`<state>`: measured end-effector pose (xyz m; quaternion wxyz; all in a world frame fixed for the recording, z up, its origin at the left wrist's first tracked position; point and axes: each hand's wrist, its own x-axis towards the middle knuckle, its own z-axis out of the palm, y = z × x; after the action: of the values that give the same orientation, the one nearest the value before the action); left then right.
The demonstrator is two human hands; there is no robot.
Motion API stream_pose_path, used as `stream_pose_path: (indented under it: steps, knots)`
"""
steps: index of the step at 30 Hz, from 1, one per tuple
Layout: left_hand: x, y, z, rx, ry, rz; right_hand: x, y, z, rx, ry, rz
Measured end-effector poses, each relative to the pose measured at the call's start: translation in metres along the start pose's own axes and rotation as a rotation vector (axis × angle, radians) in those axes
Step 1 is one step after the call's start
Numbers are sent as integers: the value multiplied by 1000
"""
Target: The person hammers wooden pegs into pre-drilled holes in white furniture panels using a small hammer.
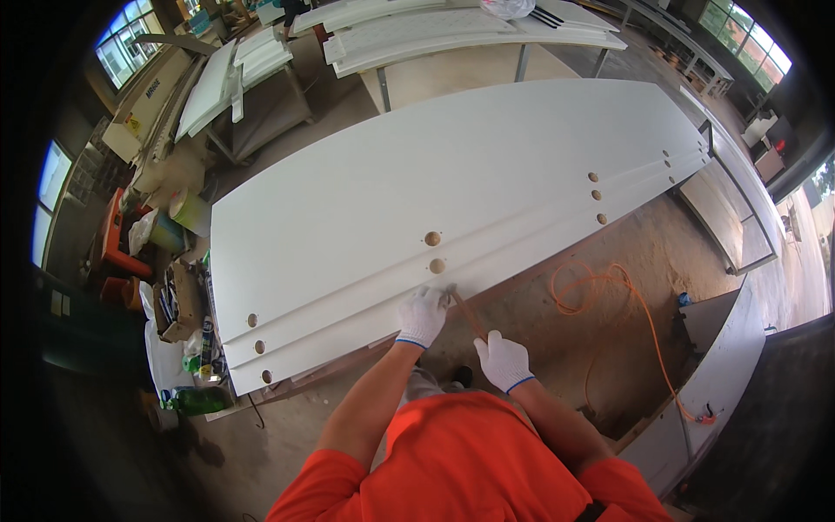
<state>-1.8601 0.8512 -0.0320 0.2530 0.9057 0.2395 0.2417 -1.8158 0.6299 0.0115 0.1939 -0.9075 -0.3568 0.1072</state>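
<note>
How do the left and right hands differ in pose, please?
The left hand is over the front white panel; the right hand is beyond its edge. The right hand grips a brown handle; the left hand is beside its far end. Both wear white gloves with blue cuffs.

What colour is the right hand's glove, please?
The glove is white with a blue wrist edge, best seen in the head view.

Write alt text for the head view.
White-gloved right hand gripping a brown-handled tool, its far end beside the white-gloved left hand at the near edge of overlapping white panels with round holes. An orange hose loops at right; more white panels lie on a table beyond.
</note>
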Motion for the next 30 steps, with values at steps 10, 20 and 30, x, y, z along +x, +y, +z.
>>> stream_pose_path:
  steps: [10,20,30]
  knots:
    - [-26,-14,-34,-21,41,-75,1,-6,-16,92,2,-8]
    - [-25,-18,-29,-9,59,-56,-6,-5,1,78,-115,33]
    - [-23,-15,-29,-23,57,-32,-4,-13,10,135,-97,-1]
